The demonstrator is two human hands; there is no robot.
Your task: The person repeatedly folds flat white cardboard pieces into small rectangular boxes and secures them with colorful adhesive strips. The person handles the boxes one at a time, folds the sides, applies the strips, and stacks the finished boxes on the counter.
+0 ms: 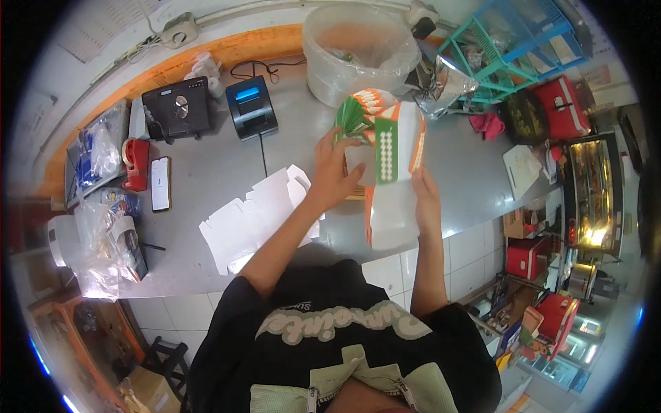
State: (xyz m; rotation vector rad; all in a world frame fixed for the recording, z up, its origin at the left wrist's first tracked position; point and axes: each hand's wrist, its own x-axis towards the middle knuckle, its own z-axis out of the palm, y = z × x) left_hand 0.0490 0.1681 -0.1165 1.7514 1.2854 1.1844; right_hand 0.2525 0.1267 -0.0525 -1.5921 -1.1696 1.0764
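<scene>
Box: the partly folded green, orange and white box [406,134] is over the middle of the desk [200,186], right of the white card [258,217].
Right hand [427,194]: your fingers grasp its right edge.
Left hand [332,171]: your fingers touch its green side; how firmly, you cannot tell.
Risk: uneven pressure might crease a panel; a slack right grip could drop it.
Lettering: your black shirt [344,323] carries large pale letters; the box's print is too small to read.

Black printer [253,118], phone [160,184] beside red tape dispenser [138,168], clear bin [329,77], pink cloth [487,125]
</scene>
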